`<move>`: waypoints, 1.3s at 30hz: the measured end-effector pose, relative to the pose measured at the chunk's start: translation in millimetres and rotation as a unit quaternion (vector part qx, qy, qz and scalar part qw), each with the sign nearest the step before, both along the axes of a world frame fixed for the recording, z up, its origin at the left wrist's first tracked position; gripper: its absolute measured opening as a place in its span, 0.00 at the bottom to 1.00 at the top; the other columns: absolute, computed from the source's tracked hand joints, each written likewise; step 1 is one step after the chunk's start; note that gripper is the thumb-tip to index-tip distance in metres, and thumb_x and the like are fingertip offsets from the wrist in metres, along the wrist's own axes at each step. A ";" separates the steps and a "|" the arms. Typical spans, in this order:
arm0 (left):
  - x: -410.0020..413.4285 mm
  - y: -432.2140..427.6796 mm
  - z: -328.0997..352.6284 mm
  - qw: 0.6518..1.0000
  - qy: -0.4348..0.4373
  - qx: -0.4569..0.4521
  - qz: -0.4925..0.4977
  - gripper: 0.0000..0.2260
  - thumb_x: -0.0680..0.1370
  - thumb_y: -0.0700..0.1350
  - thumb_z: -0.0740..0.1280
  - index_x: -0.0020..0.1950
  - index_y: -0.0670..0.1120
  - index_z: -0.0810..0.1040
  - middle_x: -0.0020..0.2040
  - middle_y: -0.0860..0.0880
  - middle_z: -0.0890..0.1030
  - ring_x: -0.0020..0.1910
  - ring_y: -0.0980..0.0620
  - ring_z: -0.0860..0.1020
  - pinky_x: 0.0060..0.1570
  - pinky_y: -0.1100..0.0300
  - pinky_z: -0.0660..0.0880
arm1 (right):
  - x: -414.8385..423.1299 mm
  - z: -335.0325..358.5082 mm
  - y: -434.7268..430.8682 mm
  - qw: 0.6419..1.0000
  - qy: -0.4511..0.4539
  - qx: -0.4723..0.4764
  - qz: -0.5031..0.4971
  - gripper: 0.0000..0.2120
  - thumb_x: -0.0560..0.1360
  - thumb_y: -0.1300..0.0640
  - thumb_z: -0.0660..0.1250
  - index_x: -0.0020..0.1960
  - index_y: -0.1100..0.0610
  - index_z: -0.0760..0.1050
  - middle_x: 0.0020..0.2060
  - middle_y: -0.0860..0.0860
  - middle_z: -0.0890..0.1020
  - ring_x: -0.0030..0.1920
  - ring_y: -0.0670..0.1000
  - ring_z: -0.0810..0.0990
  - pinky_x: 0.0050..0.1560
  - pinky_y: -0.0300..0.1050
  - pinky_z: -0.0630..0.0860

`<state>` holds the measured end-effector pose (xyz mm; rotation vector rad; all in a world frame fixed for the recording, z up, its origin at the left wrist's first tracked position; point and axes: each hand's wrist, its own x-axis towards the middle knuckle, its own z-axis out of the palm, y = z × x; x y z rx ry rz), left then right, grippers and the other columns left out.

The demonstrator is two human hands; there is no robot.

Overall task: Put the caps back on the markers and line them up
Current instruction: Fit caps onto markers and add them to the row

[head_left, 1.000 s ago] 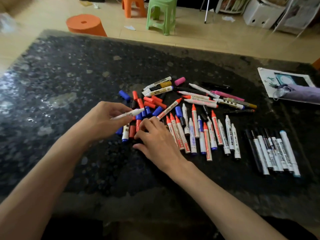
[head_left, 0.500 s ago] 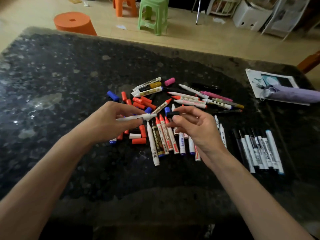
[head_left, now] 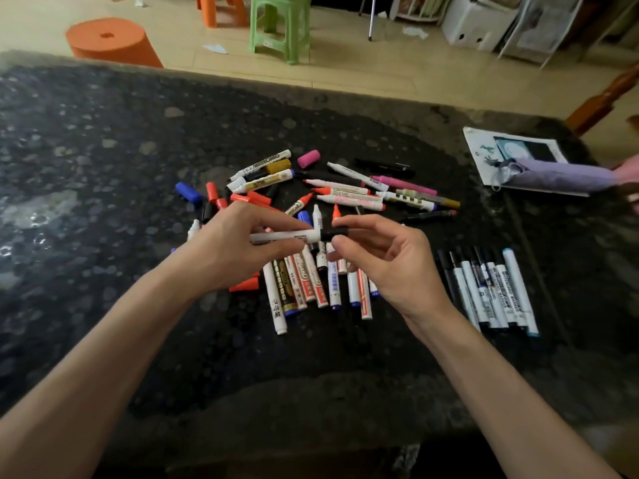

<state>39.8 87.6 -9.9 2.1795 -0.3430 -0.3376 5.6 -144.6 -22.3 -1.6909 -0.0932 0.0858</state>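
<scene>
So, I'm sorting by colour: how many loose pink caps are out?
1: the pink cap lies at the far edge of the marker pile, right of the gold marker. Others may be hidden.

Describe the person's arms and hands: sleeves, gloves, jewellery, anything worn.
Both arms are bare: the left forearm and right forearm show no sleeve anywhere up to the picture's bottom edge. The left hand and right hand wear no gloves, and no ring, watch, bracelet or strap shows on the fingers or wrists. No markings or tattoos are visible.

Tan floor (head_left: 363,70) w/ green stool (head_left: 280,25), orange stool (head_left: 221,8), white boxes (head_left: 477,22).
</scene>
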 end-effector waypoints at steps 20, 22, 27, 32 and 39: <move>-8.0 -31.7 -10.3 1.000 -0.022 0.005 -0.011 0.14 0.75 0.65 0.65 0.56 0.64 0.84 0.40 0.52 0.86 0.43 0.46 0.84 0.48 0.42 0.81 | -6.1 -20.3 -12.9 0.973 -0.149 -0.161 -0.066 0.11 0.78 0.60 0.74 0.60 0.58 0.85 0.51 0.47 0.87 0.53 0.45 0.86 0.56 0.46 0.83; -6.9 -34.3 -10.5 0.999 -0.014 -0.025 -0.013 0.13 0.76 0.63 0.66 0.55 0.62 0.85 0.39 0.56 0.85 0.42 0.52 0.84 0.51 0.46 0.81 | -5.1 -18.8 -15.7 0.974 -0.153 -0.160 -0.057 0.10 0.78 0.60 0.74 0.59 0.56 0.85 0.50 0.46 0.87 0.51 0.46 0.87 0.56 0.45 0.83; -2.5 -38.0 -8.6 0.994 0.013 -0.034 -0.105 0.09 0.83 0.53 0.64 0.51 0.56 0.84 0.37 0.50 0.79 0.39 0.42 0.78 0.41 0.41 0.77 | 0.0 -11.0 -28.3 0.986 -0.084 -0.142 0.009 0.08 0.79 0.62 0.73 0.57 0.54 0.84 0.46 0.45 0.87 0.49 0.49 0.87 0.53 0.44 0.83; 6.3 -26.0 -4.4 0.978 0.082 -0.060 -0.184 0.19 0.85 0.52 0.58 0.38 0.66 0.79 0.31 0.56 0.69 0.30 0.57 0.68 0.34 0.60 0.68 | 1.4 -7.9 -25.4 0.985 -0.105 -0.132 0.027 0.07 0.78 0.60 0.73 0.56 0.55 0.85 0.44 0.46 0.87 0.45 0.48 0.87 0.49 0.40 0.82; 13.2 18.3 -9.3 0.975 0.196 -0.059 -0.086 0.15 0.80 0.56 0.60 0.42 0.52 0.83 0.31 0.56 0.67 0.28 0.58 0.63 0.26 0.67 0.62 | 9.0 -4.8 -41.3 0.982 -0.121 -0.140 -0.022 0.07 0.78 0.60 0.73 0.56 0.56 0.84 0.44 0.48 0.87 0.43 0.49 0.86 0.49 0.46 0.84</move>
